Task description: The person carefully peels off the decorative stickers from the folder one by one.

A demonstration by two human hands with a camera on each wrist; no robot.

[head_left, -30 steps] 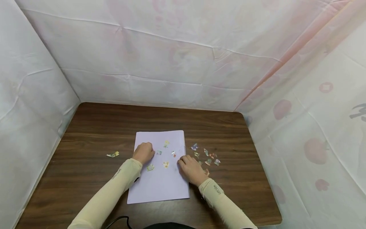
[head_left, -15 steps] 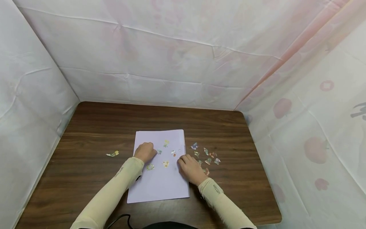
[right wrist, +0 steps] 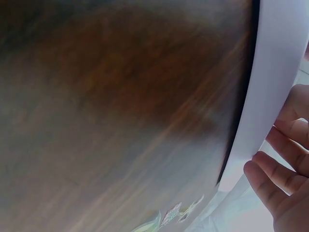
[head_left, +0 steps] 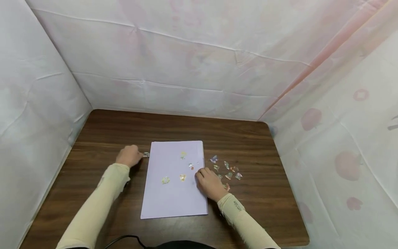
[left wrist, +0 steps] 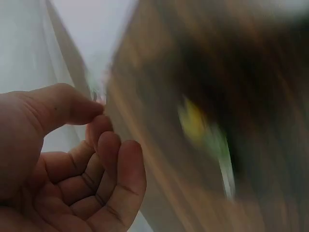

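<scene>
On the dark wood surface (head_left: 248, 138), the right hand (head_left: 209, 183) still presses curled fingers on the lilac sheet's (head_left: 174, 197) right edge, while the left hand (head_left: 129, 155) has drawn left off the sheet, its grip now pinching a small sticker (head_left: 146, 154).

— Where's the left hand (head_left: 129, 156)?
— Out over the table's left half, thumb and forefinger pinched, other fingers curled.
— And the right hand (head_left: 209, 181)?
— Nearer the front edge, knuckles up, fingers bent and resting, forearm angled inward.
</scene>
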